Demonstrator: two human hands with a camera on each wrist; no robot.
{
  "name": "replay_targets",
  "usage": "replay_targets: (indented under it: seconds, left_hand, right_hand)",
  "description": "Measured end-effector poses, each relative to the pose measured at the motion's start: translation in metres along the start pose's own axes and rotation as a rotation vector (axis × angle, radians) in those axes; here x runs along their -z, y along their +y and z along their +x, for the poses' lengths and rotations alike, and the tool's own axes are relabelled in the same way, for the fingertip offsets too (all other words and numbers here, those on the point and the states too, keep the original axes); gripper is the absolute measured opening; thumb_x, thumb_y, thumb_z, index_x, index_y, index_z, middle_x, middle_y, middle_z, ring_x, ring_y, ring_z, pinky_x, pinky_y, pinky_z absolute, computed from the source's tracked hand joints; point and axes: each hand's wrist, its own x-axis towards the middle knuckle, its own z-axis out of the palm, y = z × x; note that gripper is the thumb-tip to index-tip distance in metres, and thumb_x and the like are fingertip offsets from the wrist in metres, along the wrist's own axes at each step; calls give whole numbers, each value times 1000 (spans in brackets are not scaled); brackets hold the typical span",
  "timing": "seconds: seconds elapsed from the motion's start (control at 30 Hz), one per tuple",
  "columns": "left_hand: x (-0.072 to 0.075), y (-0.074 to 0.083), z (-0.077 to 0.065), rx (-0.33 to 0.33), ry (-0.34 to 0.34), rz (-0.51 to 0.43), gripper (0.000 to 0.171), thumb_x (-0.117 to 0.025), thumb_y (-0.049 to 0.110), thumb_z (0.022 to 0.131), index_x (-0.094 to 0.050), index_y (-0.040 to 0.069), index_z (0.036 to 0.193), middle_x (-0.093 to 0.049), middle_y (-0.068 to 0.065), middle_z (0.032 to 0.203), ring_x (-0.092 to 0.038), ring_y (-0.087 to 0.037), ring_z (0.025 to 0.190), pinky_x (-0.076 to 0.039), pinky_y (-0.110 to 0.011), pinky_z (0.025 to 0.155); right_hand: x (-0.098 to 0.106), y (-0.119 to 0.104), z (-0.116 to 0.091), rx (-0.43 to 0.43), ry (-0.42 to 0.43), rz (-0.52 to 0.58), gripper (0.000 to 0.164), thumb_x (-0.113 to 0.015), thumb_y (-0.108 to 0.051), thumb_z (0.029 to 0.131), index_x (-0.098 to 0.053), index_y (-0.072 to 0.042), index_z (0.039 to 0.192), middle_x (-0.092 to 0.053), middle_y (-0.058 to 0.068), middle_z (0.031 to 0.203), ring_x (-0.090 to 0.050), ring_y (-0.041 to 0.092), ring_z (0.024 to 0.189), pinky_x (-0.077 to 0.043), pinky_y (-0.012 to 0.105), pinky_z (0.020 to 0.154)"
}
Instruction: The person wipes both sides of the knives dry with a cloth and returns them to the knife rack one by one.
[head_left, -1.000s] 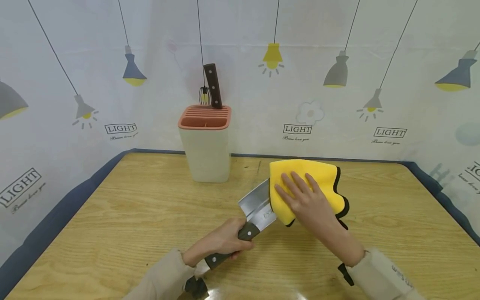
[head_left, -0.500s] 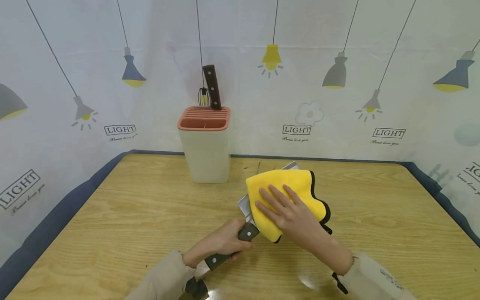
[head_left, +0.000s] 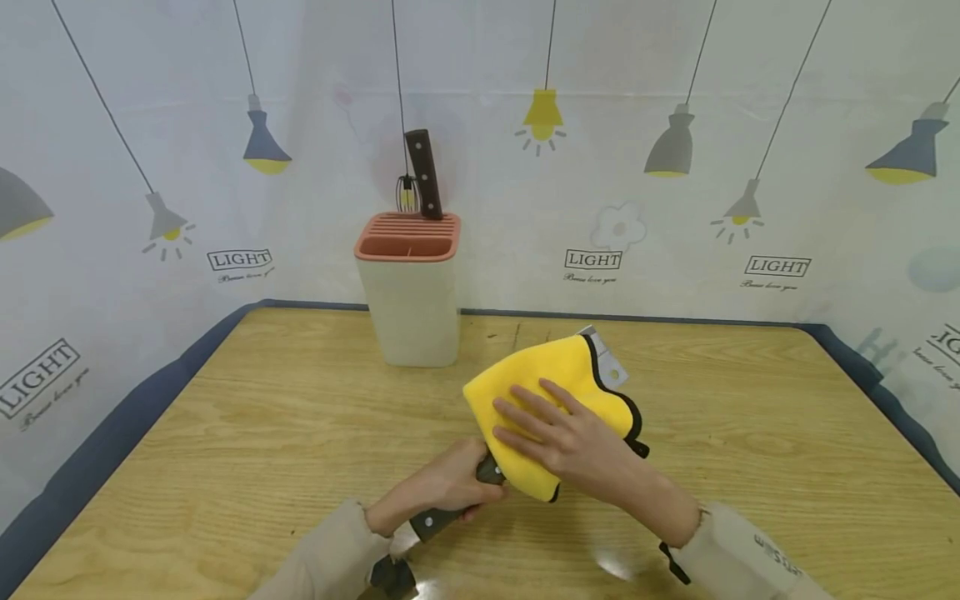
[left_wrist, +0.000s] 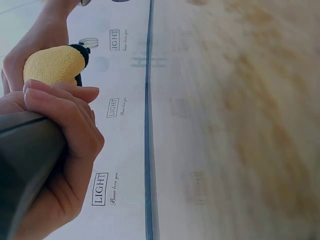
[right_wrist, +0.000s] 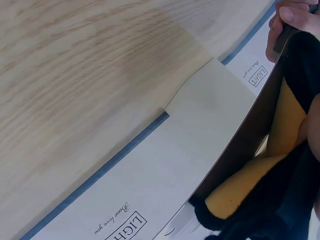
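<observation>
My left hand (head_left: 459,479) grips the dark riveted handle (head_left: 435,521) of a cleaver held above the table, its wide metal blade (head_left: 613,371) pointing up and right. A yellow cloth (head_left: 551,358) with black trim covers most of the blade; only the far end with a hole shows past it. Across the cloth lies my right hand (head_left: 562,437), its fingers spread on the upper side and its thumb out of sight in the head view. In the right wrist view, cloth (right_wrist: 232,197) also hangs below the blade, with part of the right hand (right_wrist: 314,125) against it.
At the back of the wooden table (head_left: 247,417) stands a white knife holder (head_left: 416,312) with a slotted coral top. One dark knife handle (head_left: 425,175) sticks up from it. A lamp-printed curtain (head_left: 495,167) surrounds the table behind and on both sides.
My right hand has slid the cloth down and left along the blade toward the handle. That uncovered the blade's far end and covered the part near the handle. The left hand stays put.
</observation>
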Motion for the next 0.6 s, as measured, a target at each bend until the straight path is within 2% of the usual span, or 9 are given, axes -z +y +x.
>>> replay_targets:
  seconds: [0.13, 0.3, 0.6]
  left_hand:
    - [0, -1, 1, -5, -2, -10, 8, -55, -4, 81, -49, 0, 82, -44, 0, 45, -40, -6, 31, -36, -19, 31]
    - [0, -1, 0, -7, -1, -16, 8, -56, -3, 81, -49, 1, 82, -44, 0, 45, -40, -7, 31, -36, -20, 31]
    - [0, 0, 0, 8, 22, -17, 9, -55, -4, 80, -48, -3, 85, -46, 0, 47, -41, -6, 32, -36, -20, 31]
  right_hand:
    - [0, 0, 1, 21, 5, -13, 41, -54, -11, 76, -59, -18, 116, -48, 7, 128, -43, 26, 120, -35, 43, 98]
    - [2, -1, 2, 27, -14, -28, 44, -59, -13, 73, -58, -18, 118, -47, 7, 130, -42, 26, 121, -35, 43, 98]
    - [2, 5, -3, -38, -22, -4, 45, -48, -6, 77, -57, -17, 120, -45, 8, 132, -41, 27, 121, -34, 45, 99]
